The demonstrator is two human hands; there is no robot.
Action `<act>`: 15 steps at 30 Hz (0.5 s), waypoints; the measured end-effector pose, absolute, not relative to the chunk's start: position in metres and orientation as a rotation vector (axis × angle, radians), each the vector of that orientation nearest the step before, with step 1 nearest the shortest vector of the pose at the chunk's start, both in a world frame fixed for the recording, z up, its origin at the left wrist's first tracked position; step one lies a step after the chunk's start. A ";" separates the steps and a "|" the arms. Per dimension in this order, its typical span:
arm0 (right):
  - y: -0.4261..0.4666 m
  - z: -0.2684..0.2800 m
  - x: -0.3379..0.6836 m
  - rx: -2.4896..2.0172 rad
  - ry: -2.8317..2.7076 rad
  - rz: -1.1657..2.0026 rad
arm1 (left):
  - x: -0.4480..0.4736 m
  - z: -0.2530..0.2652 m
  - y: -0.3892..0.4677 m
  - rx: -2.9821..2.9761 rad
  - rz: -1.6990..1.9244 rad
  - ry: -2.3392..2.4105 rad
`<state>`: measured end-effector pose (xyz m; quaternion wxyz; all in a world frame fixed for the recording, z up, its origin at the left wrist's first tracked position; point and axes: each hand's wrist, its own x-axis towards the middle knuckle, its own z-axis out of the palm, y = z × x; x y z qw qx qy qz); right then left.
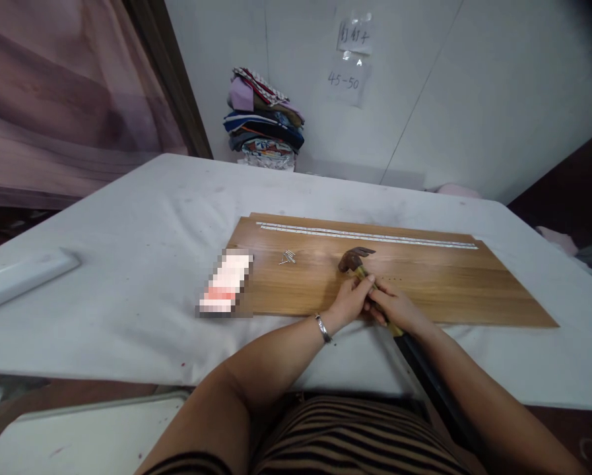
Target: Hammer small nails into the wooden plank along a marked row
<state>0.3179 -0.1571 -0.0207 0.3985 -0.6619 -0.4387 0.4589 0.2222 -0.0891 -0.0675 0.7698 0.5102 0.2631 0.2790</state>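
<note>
While a pale wall [300,46] fills the background, a table [127,284] under a white cloth spreads across the view, with a pink curtain [78,99] hanging beyond its left side. On the table lies a wooden board [459,280], and two long white strips [367,235] run side by side along its far part. A pile of folded clothes [266,125] stands by the wall. The hammer [359,262] slants over the board, head away from the person, its dark handle passing back beneath the right forearm; whether the head touches the wood I cannot tell. Both hands are clamped on the handle, touching each other: the left hand [349,300] near the head, the right hand [397,307] beside it. A blurred-out object [226,284] overlaps the board's left edge. A silvery bracelet [323,328] circles the left wrist. Smallest, some nails [288,256] lie loosely heaped on the board, left of the hammer.
</note>
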 end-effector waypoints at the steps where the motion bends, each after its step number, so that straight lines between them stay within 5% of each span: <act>1: -0.156 -0.019 0.318 -1.686 -1.107 1.176 | 0.223 -0.068 -0.089 1.101 0.601 0.568; 15: -0.155 -0.019 0.317 -1.669 -1.103 1.176 | 0.221 -0.065 -0.087 1.108 0.599 0.562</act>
